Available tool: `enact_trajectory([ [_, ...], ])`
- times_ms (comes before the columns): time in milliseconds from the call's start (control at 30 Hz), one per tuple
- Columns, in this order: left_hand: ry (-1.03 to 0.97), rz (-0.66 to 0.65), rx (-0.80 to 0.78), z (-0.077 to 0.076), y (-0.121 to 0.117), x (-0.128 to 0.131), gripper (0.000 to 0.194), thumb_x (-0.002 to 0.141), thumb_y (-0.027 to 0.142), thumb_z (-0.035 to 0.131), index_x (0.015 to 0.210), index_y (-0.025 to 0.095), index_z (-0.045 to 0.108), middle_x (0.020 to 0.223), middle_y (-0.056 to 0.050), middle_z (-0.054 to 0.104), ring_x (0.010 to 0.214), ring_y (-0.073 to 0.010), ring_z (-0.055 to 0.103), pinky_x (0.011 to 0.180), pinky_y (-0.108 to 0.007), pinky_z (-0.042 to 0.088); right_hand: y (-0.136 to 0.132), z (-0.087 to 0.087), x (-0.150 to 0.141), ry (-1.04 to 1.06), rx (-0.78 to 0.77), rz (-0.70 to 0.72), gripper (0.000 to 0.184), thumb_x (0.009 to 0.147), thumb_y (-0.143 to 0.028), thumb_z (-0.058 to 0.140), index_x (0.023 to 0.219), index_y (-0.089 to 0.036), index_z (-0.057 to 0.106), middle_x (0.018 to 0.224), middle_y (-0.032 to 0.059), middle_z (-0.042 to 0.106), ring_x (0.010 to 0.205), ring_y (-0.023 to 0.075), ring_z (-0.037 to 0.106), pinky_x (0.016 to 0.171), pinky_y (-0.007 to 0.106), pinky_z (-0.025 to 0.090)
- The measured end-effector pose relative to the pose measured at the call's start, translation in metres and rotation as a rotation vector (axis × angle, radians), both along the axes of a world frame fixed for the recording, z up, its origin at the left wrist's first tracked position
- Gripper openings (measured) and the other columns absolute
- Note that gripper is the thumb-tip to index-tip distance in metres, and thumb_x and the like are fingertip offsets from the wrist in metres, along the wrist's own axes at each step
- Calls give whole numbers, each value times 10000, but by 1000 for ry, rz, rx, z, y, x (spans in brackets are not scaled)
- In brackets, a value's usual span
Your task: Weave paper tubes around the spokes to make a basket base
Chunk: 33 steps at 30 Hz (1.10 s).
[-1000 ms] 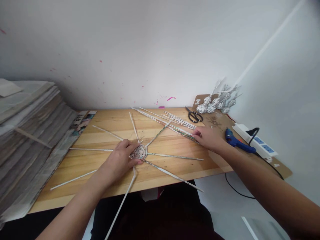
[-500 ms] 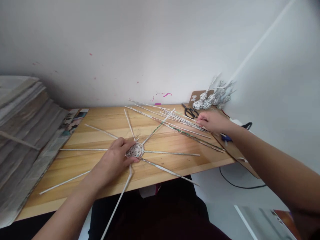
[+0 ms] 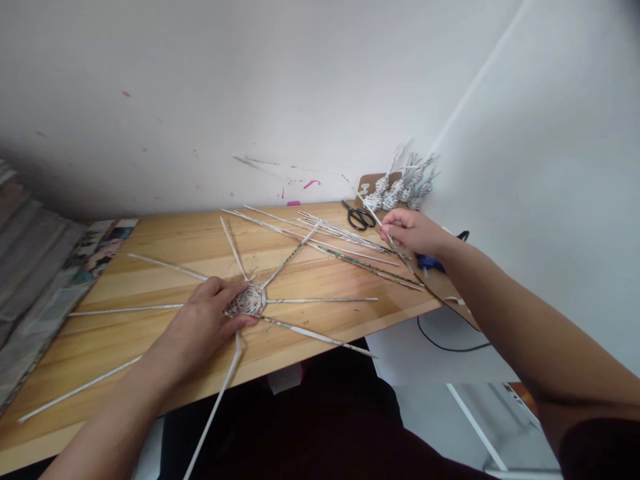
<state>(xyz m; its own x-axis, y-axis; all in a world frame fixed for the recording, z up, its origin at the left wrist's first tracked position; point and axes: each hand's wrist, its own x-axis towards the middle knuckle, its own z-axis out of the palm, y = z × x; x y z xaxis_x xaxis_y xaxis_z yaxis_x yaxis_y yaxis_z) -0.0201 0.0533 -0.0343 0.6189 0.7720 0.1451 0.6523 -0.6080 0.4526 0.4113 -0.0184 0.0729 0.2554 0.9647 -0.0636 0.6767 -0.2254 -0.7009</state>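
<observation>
My left hand [image 3: 213, 310] grips the left side of a small round woven paper base [image 3: 249, 301], lying on the table. Rolled paper tubes radiate from it like spokes, one spoke [image 3: 320, 333] pointing right and another [image 3: 213, 413] hanging past the front edge. My right hand [image 3: 403, 230] is raised at the right, thumb and fingers pinching a thin rolled paper tube [image 3: 367, 205] that slants up to the left. Under and left of that hand lies a loose pile of paper tubes [image 3: 345, 233]. A blurred thin streak shows against the wall; I cannot tell whether it belongs to the held tube.
Black-handled scissors [image 3: 359, 217] lie behind the pile. Silvery woven pieces [image 3: 395, 190] stand by a brown card [image 3: 367, 183] in the back right corner. A blue object [image 3: 430, 262] sits under my right wrist. Stacked newspapers [image 3: 30, 267] fill the left side.
My right hand has lifted a paper tube from the pile, its end swinging up. My left hand stays on the woven base. The view has shifted to the right.
</observation>
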Motion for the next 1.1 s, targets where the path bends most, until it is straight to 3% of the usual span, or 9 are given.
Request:
enact_trajectory([
  [233,-53,-13,39,-4,1,-1,558,852,599,615,1277,240,659,1061,-103,591,980,-301,633,977,-478,512,-3,2,-11,164,110,61,177,873,-355,646,970,-224,577,828,-1,653,546,87,498,499,220,428],
  [467,9,1,-14,8,-5,5,543,837,504,674,1291,208,650,1068,-101,587,1050,-306,596,996,-465,495,-3,0,-13,92,100,67,164,864,-341,622,984,-233,656,821,-2,654,549,102,510,492,238,437],
  [667,41,11,-17,14,-8,7,556,840,439,716,1345,233,611,1096,-82,579,1075,-281,590,1003,-423,495,0,4,-30,239,308,75,189,869,-351,661,967,-191,636,831,35,687,634,120,615,603,256,537],
  [933,42,7,16,10,-8,8,555,833,397,741,1340,215,611,1093,-78,578,1080,-274,584,1027,-425,481,7,-27,-69,281,269,154,182,891,-394,654,910,-213,639,883,30,688,698,132,660,664,277,580],
  [1100,40,3,2,10,-8,7,569,834,418,733,1348,206,610,1108,-86,572,1089,-282,581,1025,-428,481,-2,-39,-72,250,218,162,182,892,-394,646,915,-214,641,846,33,691,727,158,676,685,302,584],
])
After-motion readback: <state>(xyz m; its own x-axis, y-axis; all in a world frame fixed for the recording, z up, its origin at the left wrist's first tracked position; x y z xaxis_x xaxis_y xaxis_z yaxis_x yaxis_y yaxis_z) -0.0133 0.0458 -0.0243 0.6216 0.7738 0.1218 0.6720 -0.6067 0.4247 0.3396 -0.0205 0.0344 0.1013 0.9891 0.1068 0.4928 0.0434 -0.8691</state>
